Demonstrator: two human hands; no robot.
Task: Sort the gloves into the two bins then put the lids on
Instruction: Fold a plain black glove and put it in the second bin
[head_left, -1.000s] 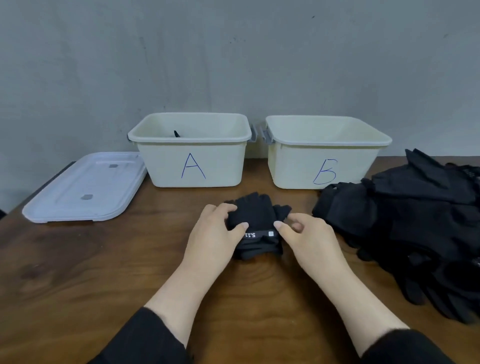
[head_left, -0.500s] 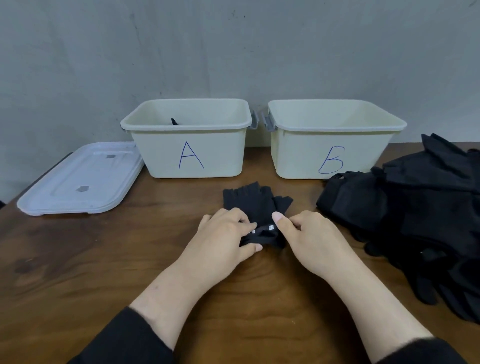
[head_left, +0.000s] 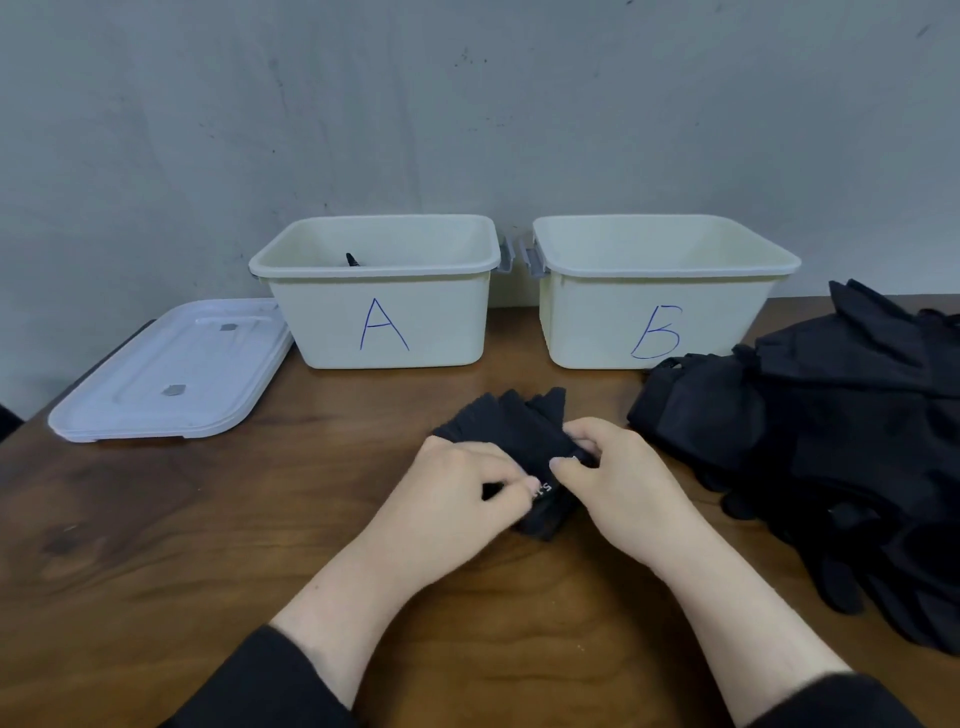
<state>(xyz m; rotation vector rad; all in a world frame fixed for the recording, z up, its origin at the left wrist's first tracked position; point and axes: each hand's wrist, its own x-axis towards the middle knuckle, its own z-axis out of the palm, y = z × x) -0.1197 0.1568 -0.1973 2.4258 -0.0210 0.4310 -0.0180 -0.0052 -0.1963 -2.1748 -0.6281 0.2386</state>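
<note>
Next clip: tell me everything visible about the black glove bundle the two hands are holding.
The fingerless glove bundle is black, soft knit-looking fabric, apparently stacked layers, with short open finger stubs pointing toward the bins. A cuff band bears white lettering, too hidden to read. It lies on the wooden table in front of the bins, apart from them. The left hand and right hand pinch its cuff end.

I am pinching a black fingerless knit glove (head_left: 511, 426) at its cuff with my left hand (head_left: 457, 491) and right hand (head_left: 618, 480), mid-table near the front edge of the brown wooden table (head_left: 260, 545). Cream plastic bins marked A (head_left: 379, 317) and B (head_left: 654, 317) are sitting along the back edge, a pile of black gloves (head_left: 831, 441) lying at the right edge, a white plastic lid (head_left: 171, 374) at the left.
</note>
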